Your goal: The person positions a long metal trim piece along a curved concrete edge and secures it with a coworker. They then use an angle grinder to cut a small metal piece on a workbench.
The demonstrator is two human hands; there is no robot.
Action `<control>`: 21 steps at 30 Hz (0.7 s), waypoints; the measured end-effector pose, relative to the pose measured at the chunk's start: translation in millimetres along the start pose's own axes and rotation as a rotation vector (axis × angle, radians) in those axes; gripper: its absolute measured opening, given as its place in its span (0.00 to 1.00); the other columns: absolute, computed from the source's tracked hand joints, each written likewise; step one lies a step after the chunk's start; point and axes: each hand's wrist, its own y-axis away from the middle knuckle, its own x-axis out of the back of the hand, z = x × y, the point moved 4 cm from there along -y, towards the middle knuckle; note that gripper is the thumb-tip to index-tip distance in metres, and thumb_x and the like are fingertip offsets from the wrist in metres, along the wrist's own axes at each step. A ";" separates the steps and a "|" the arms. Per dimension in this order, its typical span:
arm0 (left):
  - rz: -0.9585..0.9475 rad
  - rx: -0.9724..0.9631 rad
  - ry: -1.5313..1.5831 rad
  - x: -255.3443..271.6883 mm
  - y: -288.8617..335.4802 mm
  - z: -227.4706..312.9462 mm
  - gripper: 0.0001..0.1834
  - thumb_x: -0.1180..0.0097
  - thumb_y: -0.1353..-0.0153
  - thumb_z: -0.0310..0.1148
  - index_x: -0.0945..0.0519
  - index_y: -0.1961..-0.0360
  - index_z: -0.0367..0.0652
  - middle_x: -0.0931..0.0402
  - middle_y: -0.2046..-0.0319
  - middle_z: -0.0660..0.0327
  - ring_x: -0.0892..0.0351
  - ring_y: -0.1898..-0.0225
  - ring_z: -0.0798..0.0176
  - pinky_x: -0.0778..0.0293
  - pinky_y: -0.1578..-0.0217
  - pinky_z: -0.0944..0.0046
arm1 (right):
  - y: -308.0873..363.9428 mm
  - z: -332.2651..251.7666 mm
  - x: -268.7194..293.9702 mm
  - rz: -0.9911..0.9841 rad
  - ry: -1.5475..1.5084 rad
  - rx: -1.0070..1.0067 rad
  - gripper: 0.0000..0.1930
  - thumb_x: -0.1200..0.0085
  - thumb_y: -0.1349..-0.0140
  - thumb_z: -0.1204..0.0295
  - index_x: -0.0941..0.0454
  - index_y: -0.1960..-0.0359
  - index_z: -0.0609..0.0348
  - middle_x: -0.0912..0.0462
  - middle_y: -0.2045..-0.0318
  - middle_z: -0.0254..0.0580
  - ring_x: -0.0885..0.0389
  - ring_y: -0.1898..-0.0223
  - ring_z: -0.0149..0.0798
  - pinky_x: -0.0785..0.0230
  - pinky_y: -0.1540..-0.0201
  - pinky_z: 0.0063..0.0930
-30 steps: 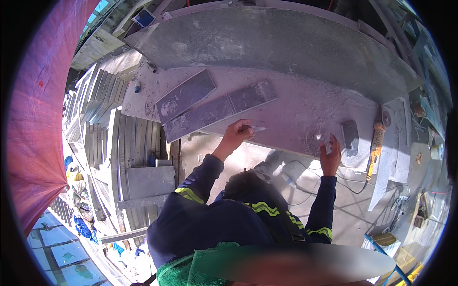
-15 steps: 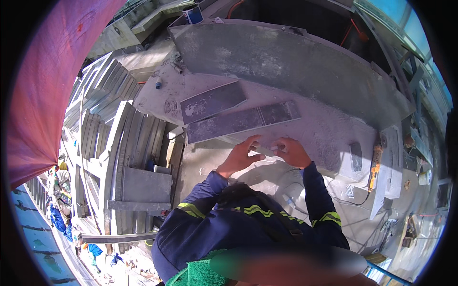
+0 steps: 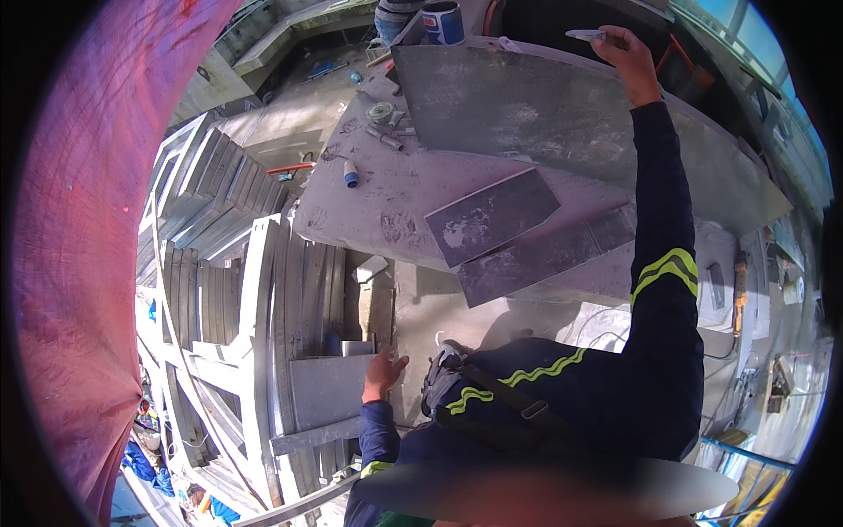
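Observation:
My right hand [image 3: 630, 63] is stretched far out over the top edge of a large grey slab [image 3: 527, 110]. Its fingers pinch a small, flat, pale piece [image 3: 581, 35] whose kind I cannot make out. Low by my left side, my left hand [image 3: 381, 376] hangs near a stack of grey panels [image 3: 329, 386], its thumb and fingers apart and nothing visible in it. Two dark rectangular slabs, one [image 3: 496, 213] partly over the other [image 3: 544, 262], lie on the dusty work table [image 3: 378, 220] in front of me.
A blue-and-white bucket [image 3: 442, 24] stands beyond the large slab, near a person's legs [image 3: 392, 25]. A blue-ended fitting [image 3: 350, 174] and a tape roll [image 3: 380, 111] lie on the table's left. An orange power tool [image 3: 740, 294] is at right; metal frames [image 3: 263, 290] crowd the left.
My hands, close together before my chest earlier, have parted. The right reached far forward with the pale piece; the left dropped to my side. The view has shifted, moving the table rightward.

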 end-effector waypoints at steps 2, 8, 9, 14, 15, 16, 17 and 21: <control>0.028 0.072 -0.034 18.1 -3.0 -47.3 0.38 0.27 0.36 0.58 0.17 0.36 0.40 0.11 0.47 0.41 0.11 0.44 0.40 0.17 0.44 0.45 | -58.1 18.0 -35.6 -0.062 0.053 -0.041 0.20 0.31 0.28 0.71 0.17 0.37 0.61 0.11 0.50 0.38 0.12 0.52 0.32 0.19 0.48 0.27; 0.054 0.305 0.067 17.5 -9.5 -136.1 0.36 0.29 0.36 0.59 0.15 0.36 0.43 0.10 0.48 0.42 0.10 0.43 0.40 0.17 0.41 0.46 | -199.6 102.2 -131.0 0.235 0.525 0.016 0.07 0.28 0.48 0.66 0.10 0.70 0.52 0.10 0.72 0.43 0.09 0.65 0.43 0.16 0.56 0.40; 0.057 0.305 0.092 14.3 -5.9 -145.2 0.36 0.28 0.36 0.58 0.15 0.37 0.42 0.10 0.48 0.42 0.10 0.43 0.39 0.17 0.42 0.45 | -230.9 117.0 -149.7 0.197 0.759 0.168 0.07 0.30 0.48 0.64 0.09 0.70 0.51 0.09 0.72 0.43 0.08 0.65 0.45 0.17 0.58 0.42; -0.004 0.523 0.081 2.5 23.9 -174.8 0.32 0.32 0.32 0.60 0.13 0.38 0.47 0.10 0.45 0.48 0.12 0.39 0.43 0.20 0.37 0.49 | -332.9 226.0 -217.5 0.133 1.454 0.472 0.08 0.35 0.45 0.59 0.08 0.72 0.44 0.08 0.70 0.39 0.08 0.63 0.46 0.18 0.62 0.47; -0.017 0.556 0.070 2.3 29.6 -176.3 0.33 0.32 0.32 0.59 0.13 0.38 0.46 0.10 0.46 0.48 0.12 0.40 0.44 0.20 0.38 0.50 | -349.5 241.8 -229.4 0.136 1.539 0.467 0.09 0.36 0.45 0.58 0.08 0.72 0.43 0.08 0.69 0.39 0.07 0.62 0.46 0.18 0.62 0.47; -0.033 0.596 0.061 5.7 34.8 -178.8 0.33 0.32 0.32 0.59 0.13 0.38 0.45 0.09 0.47 0.48 0.11 0.41 0.45 0.19 0.39 0.50 | -367.4 252.1 -237.7 0.149 1.626 0.459 0.09 0.37 0.44 0.57 0.08 0.72 0.42 0.08 0.69 0.38 0.07 0.61 0.45 0.18 0.63 0.47; -0.051 0.635 0.063 8.2 40.1 -179.2 0.33 0.32 0.32 0.59 0.13 0.38 0.44 0.09 0.48 0.47 0.11 0.43 0.45 0.19 0.40 0.51 | -383.3 259.4 -242.4 0.165 1.717 0.446 0.10 0.38 0.43 0.56 0.07 0.73 0.41 0.07 0.69 0.37 0.07 0.60 0.45 0.18 0.63 0.47; -0.086 0.737 0.095 28.8 41.1 -184.6 0.34 0.33 0.31 0.58 0.14 0.39 0.39 0.09 0.51 0.47 0.09 0.47 0.48 0.18 0.45 0.52 | -404.2 275.7 -270.4 0.110 1.574 0.549 0.12 0.39 0.39 0.58 0.06 0.68 0.45 0.07 0.65 0.39 0.07 0.56 0.46 0.16 0.56 0.51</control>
